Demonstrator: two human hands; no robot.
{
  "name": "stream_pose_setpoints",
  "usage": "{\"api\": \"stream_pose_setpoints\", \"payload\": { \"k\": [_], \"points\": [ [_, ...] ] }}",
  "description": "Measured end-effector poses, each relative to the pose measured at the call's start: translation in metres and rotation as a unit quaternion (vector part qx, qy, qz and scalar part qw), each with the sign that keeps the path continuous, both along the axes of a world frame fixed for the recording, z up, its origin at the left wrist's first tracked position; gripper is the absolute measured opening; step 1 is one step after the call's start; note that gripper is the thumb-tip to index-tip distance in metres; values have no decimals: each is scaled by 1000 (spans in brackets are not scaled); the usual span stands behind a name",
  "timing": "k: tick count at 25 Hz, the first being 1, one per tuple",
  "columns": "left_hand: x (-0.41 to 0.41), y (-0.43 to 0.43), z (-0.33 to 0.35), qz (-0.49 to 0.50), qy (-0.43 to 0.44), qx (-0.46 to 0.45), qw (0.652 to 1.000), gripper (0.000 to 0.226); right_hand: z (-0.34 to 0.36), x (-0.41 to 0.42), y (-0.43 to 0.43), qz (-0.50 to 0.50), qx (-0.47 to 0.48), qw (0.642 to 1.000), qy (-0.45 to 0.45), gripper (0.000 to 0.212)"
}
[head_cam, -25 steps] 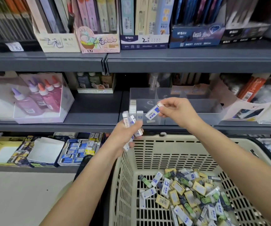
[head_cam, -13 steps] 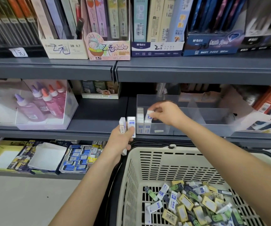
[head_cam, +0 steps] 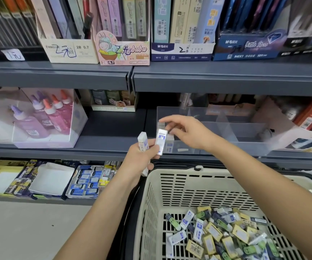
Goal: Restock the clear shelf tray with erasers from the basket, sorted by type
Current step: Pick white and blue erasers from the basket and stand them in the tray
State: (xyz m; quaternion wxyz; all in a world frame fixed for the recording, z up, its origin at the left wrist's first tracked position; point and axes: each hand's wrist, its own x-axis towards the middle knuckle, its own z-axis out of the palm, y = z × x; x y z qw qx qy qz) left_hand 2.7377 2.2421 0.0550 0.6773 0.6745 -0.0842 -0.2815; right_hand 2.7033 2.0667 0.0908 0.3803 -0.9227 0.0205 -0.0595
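My left grip point(head_cam: 142, 156) is clamped on white, blue-sleeved rectangular erasers point(head_cam: 161, 140), just in front of the clear plastic divided shelf tray point(head_cam: 248, 128). My right grip point(head_cam: 187, 132) is at one eraser's top; I cannot tell whether it pinches.

Two arms are showing, and both are looking bare all the way from the bottom edge of the picture to the fingertips. The left hand point(head_cam: 142, 156) and the right hand point(head_cam: 190, 132) are showing bare too. The arms are looking long and thin. The fingers of the right hand are looking a bit blurry. The tops of the arms are running out of the picture, so any clothes higher up are hiding from view.
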Motion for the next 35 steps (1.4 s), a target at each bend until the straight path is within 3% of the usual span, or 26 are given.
{"api": "stream_pose_setpoints", "payload": {
  "k": [6, 10, 12, 15, 17, 21, 26, 28, 31, 33, 35],
  "points": [
    [-7, -6, 6, -33, 94, -45, 994, 16, 11, -19, -9, 46, 64, 997, 2, 19],
    [-5, -5, 6, 21, 42, 16, 999, 38, 19, -16, -25, -67, 168, 983, -13, 11],
    [-6, -3, 6, -12, 40, 32, 999, 40, 18, -6, -30, -140, 88, 986, -28, 16],
    [-12, -2, 6, -78, 73, 12, 994, 12, 10, 7, -25, -156, -28, 987, 12, 18],
    [-17, -2, 3, -101, 91, -25, 990, 5, 1, 14, -21, -149, -23, 988, 43, 11],
    [-23, -1, -3, -69, 79, -26, 994, 15, -11, 22, -16, -108, 0, 990, 86, 5],
    [-25, -4, -7, -49, -2, -5, 999, 12, -15, 25, -13, -55, -93, 986, 130, 21],
    [-25, -4, -8, -45, -27, 1, 999, 12, -10, 20, -11, -65, -129, 985, 94, 25],
    [-22, -5, -9, -49, -43, 6, 998, 14, -1, 5, -9, -92, -22, 996, -1, 22],
    [-22, -7, -9, -46, -25, -5, 999, 16, 4, -8, -6, -24, 73, 997, -1, 28],
    [-22, -10, -7, -51, 31, -41, 997, 20, 6, -18, -7, 26, 88, 996, 11, 29]
  ]
}}
